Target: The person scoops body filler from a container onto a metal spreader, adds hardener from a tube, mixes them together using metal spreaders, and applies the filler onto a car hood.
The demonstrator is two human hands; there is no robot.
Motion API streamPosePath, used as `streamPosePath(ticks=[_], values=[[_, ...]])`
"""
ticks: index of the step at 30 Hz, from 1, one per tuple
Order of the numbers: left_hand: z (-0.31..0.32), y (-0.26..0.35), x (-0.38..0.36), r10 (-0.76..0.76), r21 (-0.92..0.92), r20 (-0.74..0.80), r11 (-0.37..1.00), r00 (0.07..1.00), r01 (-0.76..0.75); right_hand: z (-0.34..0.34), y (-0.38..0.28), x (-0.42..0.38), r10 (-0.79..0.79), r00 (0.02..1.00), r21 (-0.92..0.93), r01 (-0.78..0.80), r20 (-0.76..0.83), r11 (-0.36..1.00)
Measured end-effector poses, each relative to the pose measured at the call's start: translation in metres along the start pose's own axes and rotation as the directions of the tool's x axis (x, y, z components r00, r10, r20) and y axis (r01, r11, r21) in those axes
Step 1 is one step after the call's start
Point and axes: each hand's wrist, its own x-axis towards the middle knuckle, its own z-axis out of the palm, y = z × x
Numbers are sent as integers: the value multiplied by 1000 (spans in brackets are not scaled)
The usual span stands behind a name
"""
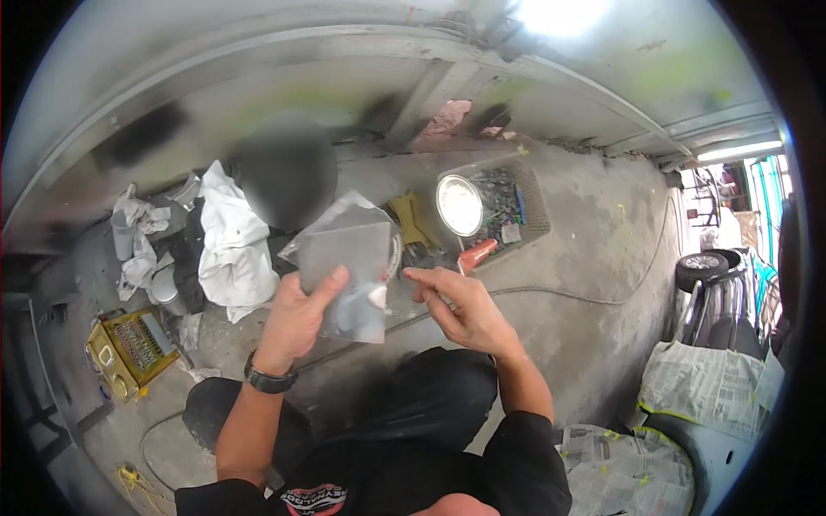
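Observation:
My left hand (301, 314) is closed on a greyish see-through plastic sheet (348, 267), with the thumb lying flat over its near face. The sheet looks like a thin bag or film, and a clear corner sticks up at its top. Behind it, partly hidden, is the curved pale rim of a round thing whose kind I cannot make out. Just right of the sheet, my right hand (465, 310) has its fingers curled and its thumb and index fingertips together. Anything between those fingertips is too small to name.
A crate (538, 202) of small items stands ahead, with a round tin (459, 206) and an orange-red object (477, 255) by it. White cloth (228, 249) and a yellow can (133, 353) lie left. A hose (594, 301) crosses the floor; newspaper-covered parts (701, 378) stand right.

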Motion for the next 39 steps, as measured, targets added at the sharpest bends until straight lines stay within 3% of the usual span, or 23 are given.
streamPosePath(ticks=[4,8,9,11,13,14,15,16,18,19,21,23,26,28,29,32,35,37,38,39], values=[[-6,14,-5,-57,73,58,996,997,53,-5,-20,10,18,1000,-155,-20,-13,988],[4,32,-17,-105,126,-17,986,994,106,-21,-11,-9,118,992,-283,-126,-44,951],[4,32,-21,-99,145,-37,984,994,104,-27,-1,-19,286,955,-307,-296,-79,904],[6,39,-33,-67,156,-81,985,994,79,-35,38,-58,558,828,-393,-532,-55,750],[10,74,-56,-248,334,-186,894,951,298,-11,108,-149,729,684,-533,-626,-26,569],[15,79,-63,-262,301,-199,901,944,313,4,128,-189,827,554,-441,-720,99,535],[22,83,-79,-263,231,-215,922,940,311,7,101,-213,891,368,-193,-885,268,423],[29,88,-90,-276,176,-219,932,936,316,10,77,-236,895,156,-15,-984,419,179],[63,123,-115,-285,193,-200,927,937,323,33,46,-286,816,5,140,-986,578,-92],[72,128,-124,-297,191,-185,924,937,331,43,19,-301,784,51,266,-952,618,-148],[87,139,-149,-313,206,-209,912,927,355,26,-69,-296,863,173,546,-827,475,-135],[113,164,-170,-340,219,-198,899,919,380,41,-99,-313,885,194,597,-794,422,-111],[147,218,-198,-412,258,-60,874,909,413,31,-176,-335,770,226,529,-832,597,-165],[174,250,-211,-405,279,53,884,913,376,63,-245,-351,923,251,584,-811,292,35],[189,269,-223,-400,320,97,880,911,352,85,-278,-362,961,246,578,-806,127,129],[234,337,-247,-450,441,249,841,858,313,122,-395,-369,979,191,825,-563,70,50],[236,371,-242,-531,479,423,819,735,316,159,-503,-347,962,271,999,-21,-25,32],[245,392,-254,-579,489,549,807,602,331,206,-519,-344,988,110,978,-192,105,-83],[256,385,-293,-573,510,558,807,600,296,224,-523,-363,988,57,960,-251,145,-126],[260,385,-305,-587,528,561,797,583,295,230,-531,-364,991,117,986,-158,72,-53]])
